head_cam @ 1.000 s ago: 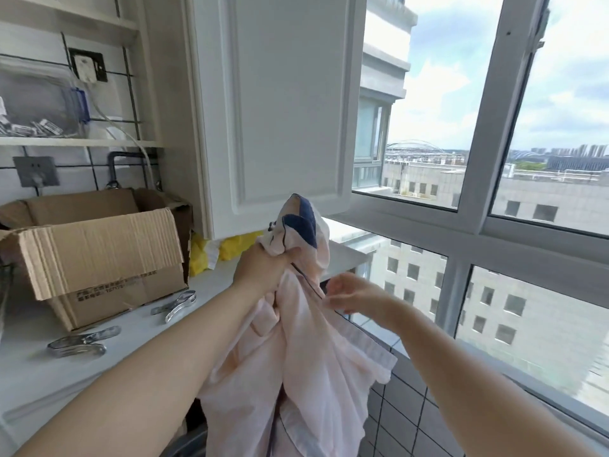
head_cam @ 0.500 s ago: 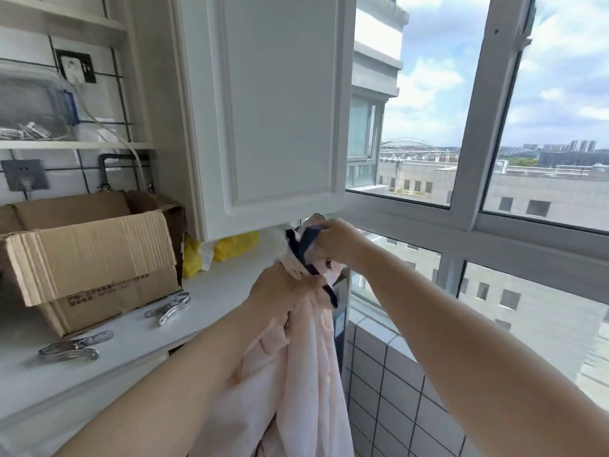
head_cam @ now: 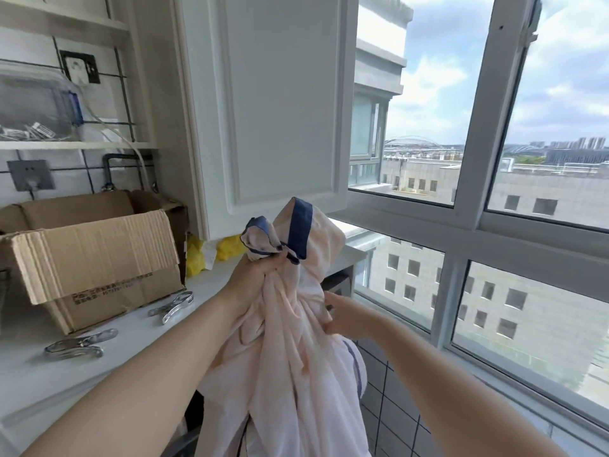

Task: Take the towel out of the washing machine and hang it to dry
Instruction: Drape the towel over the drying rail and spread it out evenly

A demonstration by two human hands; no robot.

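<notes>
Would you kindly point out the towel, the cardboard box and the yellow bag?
towel (head_cam: 290, 341), head view, bunched pink middle.
cardboard box (head_cam: 99, 255), head view, front flap.
yellow bag (head_cam: 229, 247), head view, crumpled top.

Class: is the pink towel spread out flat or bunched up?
Bunched up. The left hand grips the towel gathered near its blue-trimmed top, the right hand pinches its folds, and the rest hangs crumpled.

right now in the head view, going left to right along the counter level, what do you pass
lower metal clip → cardboard box → upper metal clip → yellow bag → left hand gripping the towel → right hand → window frame
</notes>
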